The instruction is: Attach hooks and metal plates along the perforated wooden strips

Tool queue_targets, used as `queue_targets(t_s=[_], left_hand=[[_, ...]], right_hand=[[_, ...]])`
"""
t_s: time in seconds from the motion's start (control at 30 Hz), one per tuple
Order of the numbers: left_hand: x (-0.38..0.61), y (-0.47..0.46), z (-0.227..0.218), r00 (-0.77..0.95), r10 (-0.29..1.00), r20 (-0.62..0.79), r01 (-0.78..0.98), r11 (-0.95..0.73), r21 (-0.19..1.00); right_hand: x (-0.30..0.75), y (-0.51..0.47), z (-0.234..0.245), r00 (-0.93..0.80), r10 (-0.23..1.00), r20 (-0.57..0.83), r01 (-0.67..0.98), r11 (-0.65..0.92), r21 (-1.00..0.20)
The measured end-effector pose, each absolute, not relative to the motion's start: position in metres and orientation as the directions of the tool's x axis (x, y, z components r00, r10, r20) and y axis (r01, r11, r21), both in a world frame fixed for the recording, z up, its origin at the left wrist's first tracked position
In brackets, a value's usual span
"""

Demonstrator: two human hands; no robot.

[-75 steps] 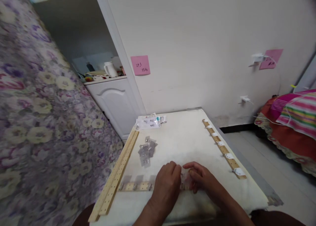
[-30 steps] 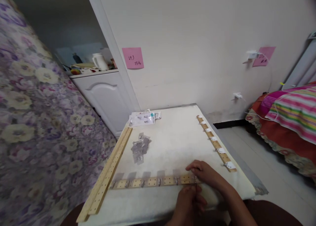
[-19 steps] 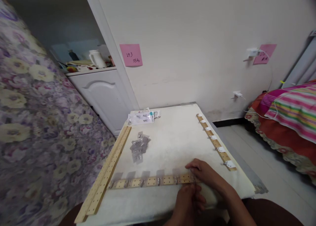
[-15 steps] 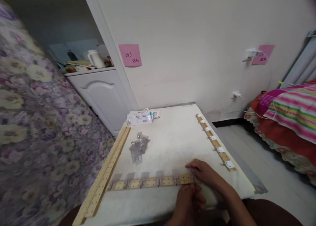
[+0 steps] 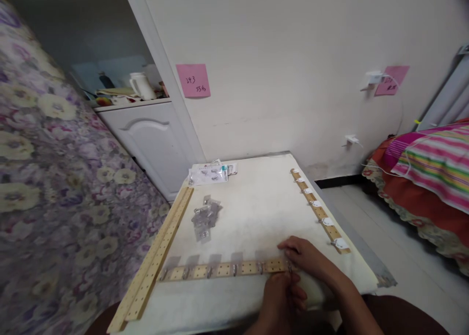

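A perforated wooden strip (image 5: 249, 267) lies across the near part of the table, with several clear adhesive hooks (image 5: 210, 270) spaced along it. At its right end sits another clear hook (image 5: 289, 265), partly hidden between my hands. My left hand (image 5: 280, 296) is curled in at the near edge there, thumb and fingers closed at this hook. From the far right side my right hand (image 5: 306, 257) reaches in, fingers bent and closed against the same hook. A loose pile of clear hooks (image 5: 206, 220) lies farther back on the left.
Two bare perforated strips (image 5: 156, 266) run along the table's left edge. On the right edge lies a strip with several white-backed hooks (image 5: 317, 205). Hook packages (image 5: 208, 175) rest at the back left of the table (image 5: 252, 193). A floral curtain (image 5: 66, 188) hangs to the left.
Both hands have shifted very slightly right at the end of the strip, staying at the same hook. The other things have kept their places.
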State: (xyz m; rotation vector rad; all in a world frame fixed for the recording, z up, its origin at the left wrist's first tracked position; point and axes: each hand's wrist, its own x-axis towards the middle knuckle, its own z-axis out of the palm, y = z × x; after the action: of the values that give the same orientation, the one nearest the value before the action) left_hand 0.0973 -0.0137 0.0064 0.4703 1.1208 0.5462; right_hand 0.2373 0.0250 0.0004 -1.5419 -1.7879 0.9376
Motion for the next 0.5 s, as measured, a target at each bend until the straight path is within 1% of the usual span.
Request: queue_targets(t_s=[0.13,0.5], left_hand=[[0.0971,-0.0147,0.0045,0.308,0.667,-0.678,-0.143,0.738,0.660],[0.0995,-0.0152,0.0034,0.310,0.665,-0.680,-0.148,0.740,0.656]], right_hand=[[0.2376,0.0244,0.0002,-0.152,0.988,-0.013,0.559,0.075,-0.825],[0.2365,0.0237,-0.0021,-0.137,0.990,-0.026,0.556,0.055,-0.829]])
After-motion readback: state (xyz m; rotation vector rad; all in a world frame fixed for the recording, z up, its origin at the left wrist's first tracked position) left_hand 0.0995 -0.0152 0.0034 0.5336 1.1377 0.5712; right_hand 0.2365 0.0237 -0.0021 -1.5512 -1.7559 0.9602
